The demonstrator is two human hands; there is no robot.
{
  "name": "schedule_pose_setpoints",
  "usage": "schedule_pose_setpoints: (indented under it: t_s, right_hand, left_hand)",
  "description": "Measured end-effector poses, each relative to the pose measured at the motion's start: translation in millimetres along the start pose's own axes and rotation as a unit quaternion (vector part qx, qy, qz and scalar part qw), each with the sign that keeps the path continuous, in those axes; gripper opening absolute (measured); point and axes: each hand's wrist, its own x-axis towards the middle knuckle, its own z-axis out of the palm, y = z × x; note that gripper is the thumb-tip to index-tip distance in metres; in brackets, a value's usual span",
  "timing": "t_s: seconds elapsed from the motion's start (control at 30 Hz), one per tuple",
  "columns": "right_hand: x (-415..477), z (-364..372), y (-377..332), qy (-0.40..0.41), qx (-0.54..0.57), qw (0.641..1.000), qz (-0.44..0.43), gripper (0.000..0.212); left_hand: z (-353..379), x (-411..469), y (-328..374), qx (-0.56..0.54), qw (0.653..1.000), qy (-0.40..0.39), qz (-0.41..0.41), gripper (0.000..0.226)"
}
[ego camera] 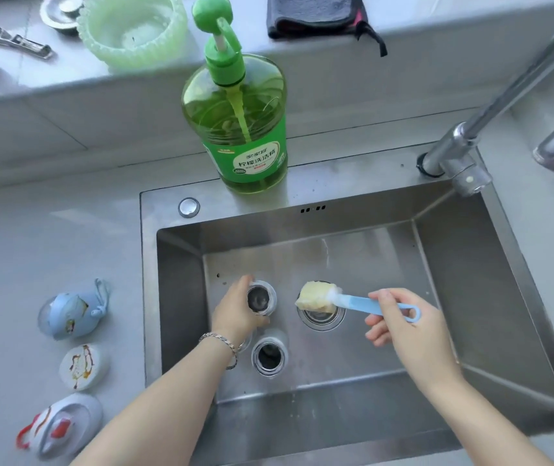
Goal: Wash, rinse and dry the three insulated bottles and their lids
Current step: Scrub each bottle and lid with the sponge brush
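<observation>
Holding 1 open insulated bottle [261, 299] upright in the sink [470, 280], the left hand [235, 314] curls its fingers round it so it will not tip. The right hand [399, 326] pinches the sponge brush [336, 302], its sponge near the left fingers, ready to go in. 3 lids [84, 366] lie well left of them.

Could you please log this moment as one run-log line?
left hand grips open bottle in sink | right hand holds sponge brush over drain | second bottle open nearby | three lids on counter
</observation>
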Motion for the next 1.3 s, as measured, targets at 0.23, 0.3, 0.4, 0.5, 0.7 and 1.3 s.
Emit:
schedule_pose_setpoints:
  t_s: [0.23, 0.3, 0.4, 0.5, 0.7, 1.3]
  right_hand:
    - [-36, -9, -15, -0.020, 0.006, 0.999, -0.049, 0.017]
    - [-50, -15, -20, -0.048, 0.009, 0.997, -0.061, 0.015]
    - [-69, -21, -20, -0.111, -0.020, 0.992, -0.053, 0.017]
    - [-85, -16, -11, -0.173, -0.072, 0.982, -0.014, 0.021]
    - [-113, 11, 3, -0.279, -0.133, 0.950, 0.045, 0.029]
    - [-156, -14, 24, -0.253, -0.199, 0.947, -0.016, 0.027]
  left_hand:
    - [-32, -85, 4, -0.085, 0.995, 0.044, 0.034, 0.061]
    - [-37, -124, -8, -0.074, 0.994, 0.065, 0.046, 0.049]
    - [-33, -181, -39, -0.081, 0.993, 0.079, 0.030, 0.034]
    - [-26, -218, -76, -0.071, 0.990, 0.126, -0.004, 0.032]
    - [-53, -220, -132, -0.030, 0.939, 0.335, -0.067, 0.054]
    - [-46, -226, -109, -0.406, 0.857, 0.301, -0.103, 0.073]
